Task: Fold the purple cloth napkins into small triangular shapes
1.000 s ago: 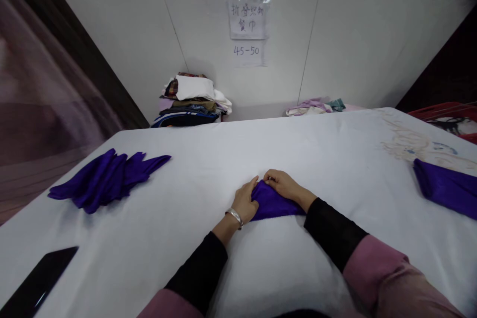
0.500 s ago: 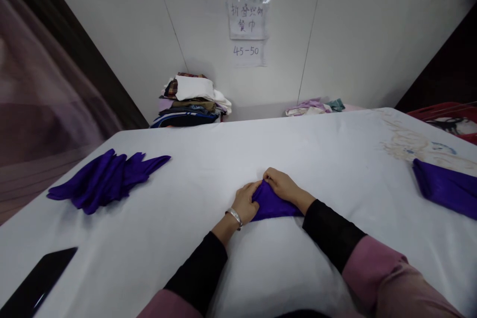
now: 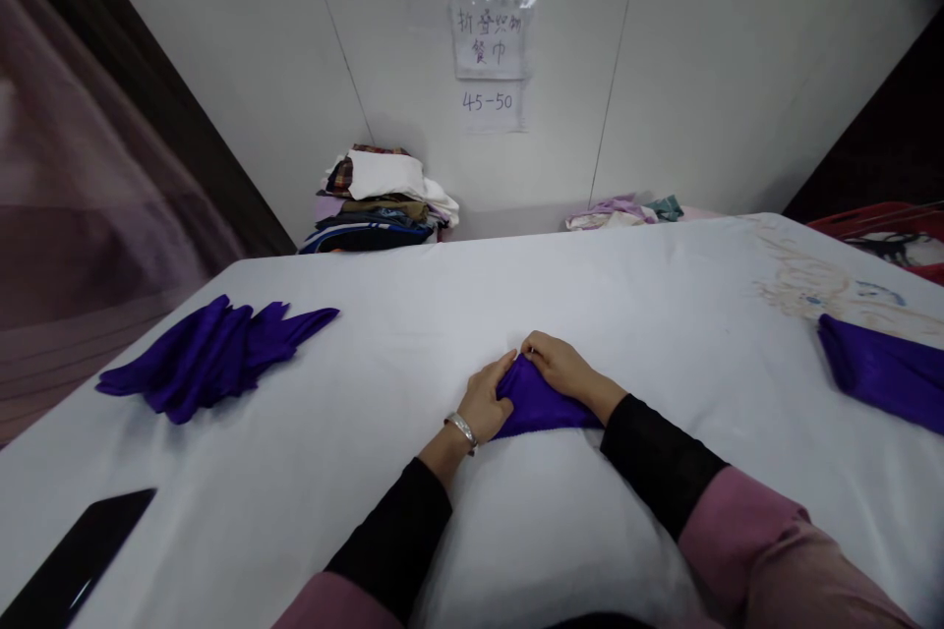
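Note:
A purple napkin (image 3: 544, 405), partly folded into a roughly triangular shape, lies on the white-covered table (image 3: 582, 501) in front of me. At its left side is my left hand (image 3: 487, 400), with the thumb on the cloth and the fingers along the slanting edge. My right hand (image 3: 559, 366) pinches the peak of the cloth at the top, and its wrist rests along the right side. Both hands nearly meet at the peak. Parts of the right and left edges are hidden beneath the hands.
Crumpled purple napkins (image 3: 213, 354) lie at the left, and a folded purple cloth (image 3: 885, 369) at the right. A dark flat object (image 3: 81, 550) sits at front left. Behind the table are stacked clothes (image 3: 383, 197), a smaller cloth pile (image 3: 619, 211) and a wall sign (image 3: 491, 37).
My left fingers have shifted slightly up along the napkin's left edge. My right hand keeps its pinch at the peak, and the rest looks the same.

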A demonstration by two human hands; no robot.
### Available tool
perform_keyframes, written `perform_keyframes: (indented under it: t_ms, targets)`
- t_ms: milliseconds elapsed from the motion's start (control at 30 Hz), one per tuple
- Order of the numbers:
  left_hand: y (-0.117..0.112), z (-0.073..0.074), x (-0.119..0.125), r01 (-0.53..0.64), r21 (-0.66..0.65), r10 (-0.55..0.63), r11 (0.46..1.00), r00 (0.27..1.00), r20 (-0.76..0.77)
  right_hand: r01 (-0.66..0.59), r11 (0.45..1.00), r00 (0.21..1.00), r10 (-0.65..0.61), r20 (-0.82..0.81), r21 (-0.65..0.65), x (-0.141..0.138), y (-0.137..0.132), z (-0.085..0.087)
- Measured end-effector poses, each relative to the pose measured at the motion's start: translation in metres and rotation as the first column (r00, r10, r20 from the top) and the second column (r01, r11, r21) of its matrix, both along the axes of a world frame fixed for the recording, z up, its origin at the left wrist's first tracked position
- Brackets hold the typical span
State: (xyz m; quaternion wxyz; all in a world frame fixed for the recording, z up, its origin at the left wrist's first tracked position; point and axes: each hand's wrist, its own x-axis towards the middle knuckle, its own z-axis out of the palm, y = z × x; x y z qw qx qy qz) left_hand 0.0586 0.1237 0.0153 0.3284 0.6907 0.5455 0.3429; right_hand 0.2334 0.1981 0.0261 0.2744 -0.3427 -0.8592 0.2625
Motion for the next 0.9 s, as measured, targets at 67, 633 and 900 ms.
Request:
perform_keyframes:
  t_ms: [67, 633, 900]
  targets:
    - [-0.0001, 0.0001, 0.0001, 0.012, -0.001, -0.012, 1.0, 1.0, -0.018, -0.004, 1.0, 1.0, 0.004, -0.001, -0.001, -0.0003, -0.0003, 0.0004]
    - [-0.002, 0.0035, 0.0041, 0.022, -0.084, 0.003, 0.996, 0.955, 0.295, -0.003, 1.0, 1.0, 0.003, 0.012, 0.006, 0.0014, -0.0002, 0.0011]
    - [-0.0009, 0.0008, -0.0013, 0.062, -0.065, -0.051, 0.996, 0.986, 0.158, 0.003, 1.0, 1.0, -0.003, 0.021, -0.003, 0.0032, -0.0008, 0.0043]
